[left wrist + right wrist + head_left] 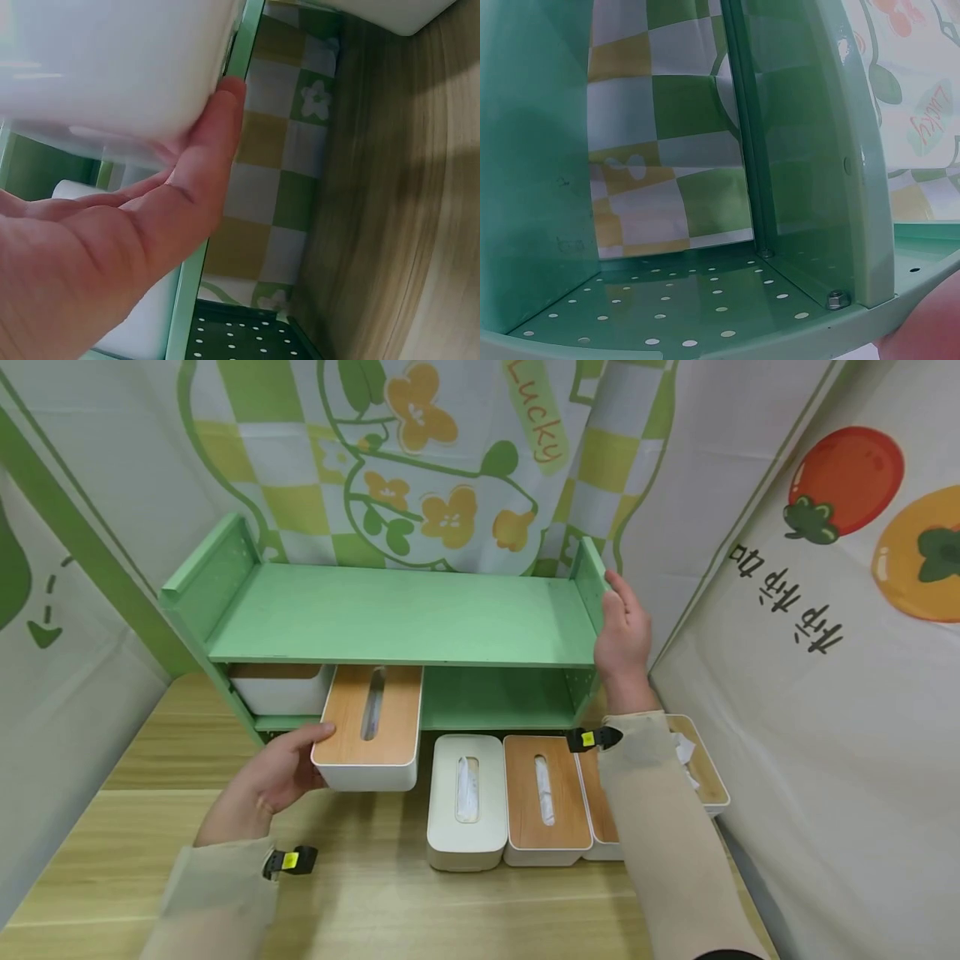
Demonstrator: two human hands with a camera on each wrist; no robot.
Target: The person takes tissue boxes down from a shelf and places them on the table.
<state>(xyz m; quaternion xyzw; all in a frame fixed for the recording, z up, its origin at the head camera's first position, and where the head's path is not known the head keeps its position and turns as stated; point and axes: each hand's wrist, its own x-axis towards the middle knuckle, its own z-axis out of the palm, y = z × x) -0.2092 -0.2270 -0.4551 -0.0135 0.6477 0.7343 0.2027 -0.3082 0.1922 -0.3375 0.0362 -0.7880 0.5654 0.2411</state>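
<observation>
A white tissue box with a wood-look lid (397, 710) sits partly out of the shelf's lower level, its front end tilted over the table. My left hand (288, 768) holds it by its left front corner, thumb at the lid's edge and the other fingers at its side and underneath. In the left wrist view, fingers of the left hand (157, 217) lie against the white box wall (112, 67). My right hand (625, 639), fingers extended, rests on the outside of the green shelf's (405, 614) right side panel. The right wrist view shows just a bit of the right hand (926, 322).
Another wood-lidded box (281, 689) stands at the lower level's left end. On the wooden table (360, 893), a cream tissue box (442, 793) and a wood-lidded one (517, 835) stand side by side. Further right, an open bin (716, 777) is partly behind my right forearm.
</observation>
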